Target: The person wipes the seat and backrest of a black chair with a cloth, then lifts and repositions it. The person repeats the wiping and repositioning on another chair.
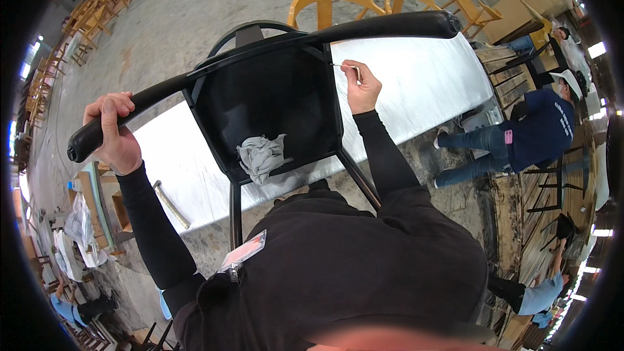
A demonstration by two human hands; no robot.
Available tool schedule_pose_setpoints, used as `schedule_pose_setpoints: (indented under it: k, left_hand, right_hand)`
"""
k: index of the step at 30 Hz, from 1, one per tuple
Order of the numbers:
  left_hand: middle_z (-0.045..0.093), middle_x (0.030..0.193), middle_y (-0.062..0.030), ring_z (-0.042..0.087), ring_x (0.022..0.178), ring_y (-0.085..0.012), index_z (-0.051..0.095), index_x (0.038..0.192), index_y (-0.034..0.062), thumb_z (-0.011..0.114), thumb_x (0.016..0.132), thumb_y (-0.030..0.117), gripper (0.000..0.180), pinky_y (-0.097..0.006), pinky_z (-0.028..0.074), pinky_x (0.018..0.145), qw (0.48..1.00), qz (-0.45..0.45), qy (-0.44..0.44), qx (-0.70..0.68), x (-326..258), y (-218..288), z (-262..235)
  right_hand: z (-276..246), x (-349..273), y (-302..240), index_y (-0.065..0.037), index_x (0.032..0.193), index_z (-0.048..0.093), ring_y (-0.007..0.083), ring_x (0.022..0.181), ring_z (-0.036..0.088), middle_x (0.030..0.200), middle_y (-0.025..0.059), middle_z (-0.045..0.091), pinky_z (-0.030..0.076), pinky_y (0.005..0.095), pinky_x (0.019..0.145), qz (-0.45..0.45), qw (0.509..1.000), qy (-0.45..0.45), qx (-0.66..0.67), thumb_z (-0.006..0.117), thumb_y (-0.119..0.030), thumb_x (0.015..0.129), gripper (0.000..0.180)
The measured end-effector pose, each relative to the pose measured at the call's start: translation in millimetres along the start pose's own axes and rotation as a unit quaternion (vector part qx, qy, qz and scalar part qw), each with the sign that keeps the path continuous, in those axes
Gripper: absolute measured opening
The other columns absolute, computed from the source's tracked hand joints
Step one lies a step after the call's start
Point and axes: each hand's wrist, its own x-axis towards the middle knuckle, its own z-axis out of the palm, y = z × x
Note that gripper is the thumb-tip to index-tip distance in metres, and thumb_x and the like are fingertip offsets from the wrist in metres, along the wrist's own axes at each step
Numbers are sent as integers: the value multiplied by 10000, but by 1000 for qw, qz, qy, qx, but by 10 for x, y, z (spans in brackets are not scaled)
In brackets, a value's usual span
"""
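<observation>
A black chair lies tilted across the white-covered table, two of its legs pointing toward me. My left hand is wrapped around the left end of its long rounded rail. Beside the far right corner of the seat frame, my right hand pinches a thin, light-coloured piece between thumb and fingers. That piece reaches to the frame, but it is too small to name. A crumpled grey cloth rests on the chair's black panel, near the edge closest to me.
A long-handled tool lies on the table's left part. Light wooden chairs stand beyond the table. At the right, a person in a dark blue shirt stands near stacked boards. A plastic bag sits at the left.
</observation>
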Motion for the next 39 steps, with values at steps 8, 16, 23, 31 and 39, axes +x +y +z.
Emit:
schedule_pose_setpoints:
  k: [8, 16, 23, 31, 39]
  left_hand:
    - [547, 702, -82, 572, 710, -213, 531, 832, 37, 603, 952, 84, 148, -453, 503, 849, 1000, 14, -8, 16, 13, -9, -14]
    - [547, 700, -81, 573, 709, -215, 529, 826, 37, 604, 953, 94, 158, -456, 505, 847, 1000, 15, -4, 23, 11, 6, 0]
    - [544, 698, -82, 572, 710, -218, 527, 817, 38, 602, 949, 87, 159, -458, 504, 855, 1000, 5, 11, 20, -1, 14, 15]
    - [547, 706, -83, 571, 713, -216, 529, 823, 40, 606, 947, 85, 153, -457, 502, 861, 1000, 5, 3, 17, 7, 23, 11]
    - [542, 706, -80, 566, 716, -215, 528, 834, 42, 609, 949, 88, 147, -459, 494, 872, 1000, -2, 9, 14, -9, 18, 8]
  right_hand:
    - [100, 49, 18, -55, 975, 725, 219, 793, 708, 916, 96, 737, 531, 303, 693, -67, 997, -34, -33, 726, -125, 895, 107]
    - [115, 95, 7, -75, 963, 729, 253, 827, 713, 925, 93, 736, 544, 328, 710, -96, 992, -46, -74, 723, -156, 895, 105]
    - [89, 72, -4, -59, 982, 727, 212, 772, 691, 912, 89, 734, 521, 295, 681, -97, 992, -49, -62, 712, -138, 911, 107]
    - [58, 24, 46, -78, 975, 712, 251, 792, 714, 922, 86, 731, 539, 328, 682, -50, 993, -61, -89, 697, -175, 919, 113]
    - [-122, 84, -62, -17, 1009, 606, 224, 775, 719, 849, 128, 695, 599, 329, 735, 202, 941, 72, 261, 592, -196, 1015, 180]
